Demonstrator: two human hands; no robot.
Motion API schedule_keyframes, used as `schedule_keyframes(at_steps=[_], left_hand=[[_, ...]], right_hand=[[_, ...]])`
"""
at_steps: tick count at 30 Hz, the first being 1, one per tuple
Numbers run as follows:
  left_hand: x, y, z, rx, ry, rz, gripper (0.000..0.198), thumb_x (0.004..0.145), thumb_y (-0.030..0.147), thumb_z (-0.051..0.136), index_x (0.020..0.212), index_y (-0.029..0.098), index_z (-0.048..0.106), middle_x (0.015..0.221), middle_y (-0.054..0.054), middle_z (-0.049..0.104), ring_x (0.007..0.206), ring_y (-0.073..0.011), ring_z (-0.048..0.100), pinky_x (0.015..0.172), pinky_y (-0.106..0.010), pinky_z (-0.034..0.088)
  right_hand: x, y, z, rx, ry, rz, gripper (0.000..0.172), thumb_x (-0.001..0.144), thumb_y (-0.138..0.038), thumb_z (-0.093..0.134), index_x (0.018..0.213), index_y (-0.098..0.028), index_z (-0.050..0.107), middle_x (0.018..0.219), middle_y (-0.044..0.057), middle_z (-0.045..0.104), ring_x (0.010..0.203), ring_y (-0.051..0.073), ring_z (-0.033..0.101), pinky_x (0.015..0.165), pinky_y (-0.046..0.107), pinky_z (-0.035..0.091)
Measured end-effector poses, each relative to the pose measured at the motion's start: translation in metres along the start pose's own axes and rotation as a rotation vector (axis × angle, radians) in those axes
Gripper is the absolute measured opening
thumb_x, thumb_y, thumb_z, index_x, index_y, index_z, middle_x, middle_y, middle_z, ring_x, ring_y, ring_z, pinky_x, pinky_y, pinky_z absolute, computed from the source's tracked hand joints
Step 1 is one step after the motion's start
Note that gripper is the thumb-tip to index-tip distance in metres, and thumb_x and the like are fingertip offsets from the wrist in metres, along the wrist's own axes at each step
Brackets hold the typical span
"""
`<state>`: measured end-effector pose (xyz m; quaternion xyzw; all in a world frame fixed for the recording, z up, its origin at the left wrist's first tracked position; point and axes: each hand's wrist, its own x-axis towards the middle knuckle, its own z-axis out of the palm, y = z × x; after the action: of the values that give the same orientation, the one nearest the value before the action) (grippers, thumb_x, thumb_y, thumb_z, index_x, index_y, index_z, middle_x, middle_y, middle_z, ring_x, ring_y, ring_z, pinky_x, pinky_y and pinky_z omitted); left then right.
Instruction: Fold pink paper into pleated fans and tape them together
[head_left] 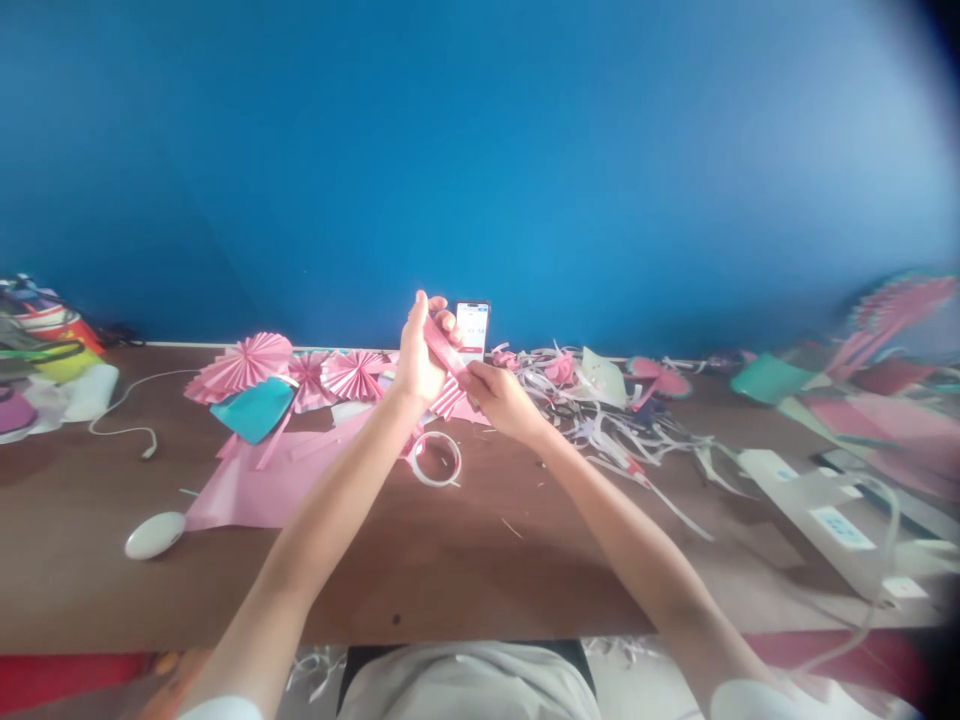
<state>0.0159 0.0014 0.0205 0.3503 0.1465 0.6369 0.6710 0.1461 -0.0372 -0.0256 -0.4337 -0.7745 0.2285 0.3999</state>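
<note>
Both hands are raised over the far middle of the brown table [465, 560]. My left hand [417, 358] wraps its fingers round the upper end of a folded pink paper strip [444, 350]. My right hand [496, 394] pinches the strip's lower end. Pleated pink paper hangs just below the hands. A phone [472, 328] stands upright against the blue wall right behind them. A roll of clear tape [436, 458] lies on the table beneath my left wrist.
Pink pleated paper fans [247, 365] and a teal paper piece [255, 408] lie left of the hands on a flat pink sheet [255, 490]. A white mouse [154, 534] sits front left. White paper scraps [622, 430] spread right. A white power strip [817, 515] lies far right.
</note>
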Motion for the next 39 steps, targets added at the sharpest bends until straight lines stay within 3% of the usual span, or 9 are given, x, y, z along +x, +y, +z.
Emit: schedule_keyframes(at_steps=[7,13,22,28,34,39], left_hand=[[-0.001,0.002,-0.003,-0.029,-0.022,-0.001,0.052,0.088,0.061,0.054,0.061,0.020,0.038,0.048,0.007,0.027,0.037,-0.0049,0.023,0.037,-0.021,0.024],[-0.002,0.011,-0.004,-0.029,0.026,0.019,0.056,0.089,0.065,0.050,0.060,0.020,0.033,0.047,0.007,0.022,0.036,-0.0054,0.018,0.035,-0.024,0.020],[-0.005,0.016,0.000,-0.063,0.053,0.024,0.056,0.091,0.061,0.050,0.059,0.020,0.030,0.048,0.007,0.022,0.036,-0.0053,0.018,0.035,-0.023,0.021],[-0.009,0.007,-0.001,-0.115,-0.031,0.013,0.052,0.094,0.052,0.053,0.060,0.019,0.032,0.048,0.008,0.022,0.036,-0.0047,0.020,0.037,-0.022,0.022],[-0.013,-0.006,-0.002,-0.115,-0.093,-0.113,0.049,0.092,0.039,0.059,0.058,0.019,0.029,0.046,0.008,0.024,0.036,-0.0039,0.026,0.038,-0.021,0.024],[-0.006,-0.009,-0.003,-0.069,-0.049,-0.060,0.058,0.088,0.047,0.064,0.059,0.020,0.022,0.043,0.010,0.017,0.033,-0.0035,0.018,0.035,-0.021,0.020]], right_hand=[[0.001,0.001,-0.007,0.013,-0.084,-0.027,0.037,0.098,-0.045,0.043,0.071,-0.020,0.043,0.062,-0.004,0.043,0.057,0.009,0.037,0.054,0.024,0.027],[0.000,0.000,-0.008,0.076,-0.157,-0.013,0.033,0.097,-0.042,0.047,0.071,-0.021,0.042,0.057,-0.004,0.046,0.054,0.009,0.040,0.052,0.024,0.030],[-0.002,-0.008,-0.011,0.063,-0.110,-0.030,0.037,0.097,-0.040,0.046,0.067,-0.020,0.046,0.055,-0.003,0.049,0.053,0.009,0.043,0.054,0.024,0.032],[-0.001,-0.003,-0.014,0.017,-0.134,-0.019,0.037,0.096,-0.045,0.047,0.069,-0.019,0.047,0.057,-0.003,0.048,0.051,0.008,0.038,0.051,0.025,0.027],[0.002,0.003,-0.016,-0.035,-0.094,-0.055,0.038,0.095,-0.046,0.049,0.069,-0.019,0.045,0.059,-0.004,0.040,0.054,0.008,0.033,0.051,0.026,0.023],[0.001,0.003,-0.007,-0.020,-0.011,-0.075,0.041,0.095,-0.042,0.049,0.063,-0.019,0.037,0.056,-0.005,0.037,0.055,0.008,0.032,0.052,0.025,0.025]])
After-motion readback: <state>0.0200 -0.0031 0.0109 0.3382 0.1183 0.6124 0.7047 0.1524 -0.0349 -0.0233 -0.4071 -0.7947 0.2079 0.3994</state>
